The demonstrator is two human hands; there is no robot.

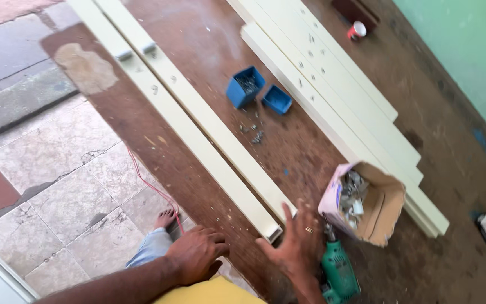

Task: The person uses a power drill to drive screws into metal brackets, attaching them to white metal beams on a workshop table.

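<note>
1. Our left hand (196,253) rests curled and empty on the worktop (209,45) edge, bottom centre.
2. Our right hand (293,247) is spread open, empty, touching the cream rail (198,121) end.
3. A green drill (338,270) sits just right of it.

place: workshop | signs: brown worktable (209,34), cream frame bars (198,112), screw boxes (246,85), green drill (338,267)

Blue boxes (245,86) (screws inside), red cup (357,30)
</note>
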